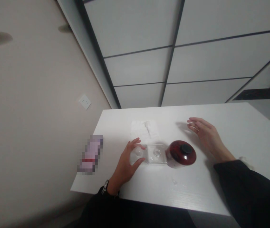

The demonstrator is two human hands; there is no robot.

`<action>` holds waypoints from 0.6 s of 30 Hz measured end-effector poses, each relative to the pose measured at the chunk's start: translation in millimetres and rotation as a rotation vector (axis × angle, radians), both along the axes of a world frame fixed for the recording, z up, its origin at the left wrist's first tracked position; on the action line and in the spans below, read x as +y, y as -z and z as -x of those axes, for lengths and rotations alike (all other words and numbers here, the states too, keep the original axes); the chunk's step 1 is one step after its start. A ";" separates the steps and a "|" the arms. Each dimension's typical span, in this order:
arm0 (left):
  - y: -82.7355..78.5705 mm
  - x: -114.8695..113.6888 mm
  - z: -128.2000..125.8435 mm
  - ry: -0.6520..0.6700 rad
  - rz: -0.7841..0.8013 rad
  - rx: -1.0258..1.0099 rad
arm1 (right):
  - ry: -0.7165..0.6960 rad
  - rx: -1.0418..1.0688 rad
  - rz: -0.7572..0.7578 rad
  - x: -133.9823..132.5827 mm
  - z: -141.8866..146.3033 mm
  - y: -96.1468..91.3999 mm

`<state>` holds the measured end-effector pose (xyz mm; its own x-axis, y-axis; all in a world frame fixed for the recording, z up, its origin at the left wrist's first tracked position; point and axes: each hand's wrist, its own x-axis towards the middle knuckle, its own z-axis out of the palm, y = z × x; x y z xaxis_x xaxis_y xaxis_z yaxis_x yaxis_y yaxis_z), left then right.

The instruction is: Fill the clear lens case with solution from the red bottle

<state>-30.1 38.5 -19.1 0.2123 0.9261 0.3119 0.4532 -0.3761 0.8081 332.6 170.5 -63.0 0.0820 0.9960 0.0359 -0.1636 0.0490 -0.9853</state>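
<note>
My left hand point(128, 163) curls around a small clear container point(138, 154) on the white table point(232, 126), thumb and fingers gripping its sides. Right beside it stands a second clear square container point(157, 154). A dark red jar with a black cap point(182, 153) sits just right of that one. My right hand point(206, 133) hovers flat above the table behind and to the right of the red jar, fingers stretched out and holding nothing.
A white sheet with a small clear piece on it point(145, 129) lies behind the containers. A blurred-out pinkish item point(90, 154) rests at the table's left edge. A wall socket point(84, 102) is on the beige wall at left.
</note>
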 end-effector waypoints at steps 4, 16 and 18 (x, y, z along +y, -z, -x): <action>4.1 -0.2 0.3 -0.017 -0.012 -0.040 | -0.013 -0.014 -0.001 -0.5 -1.1 0.2; 9.3 0.4 -1.4 0.010 0.092 -0.137 | 0.016 -0.025 -0.023 -1.5 0.3 1.2; 9.4 1.4 -1.1 -0.024 0.080 -0.144 | 0.017 -0.029 -0.021 -1.6 0.4 0.3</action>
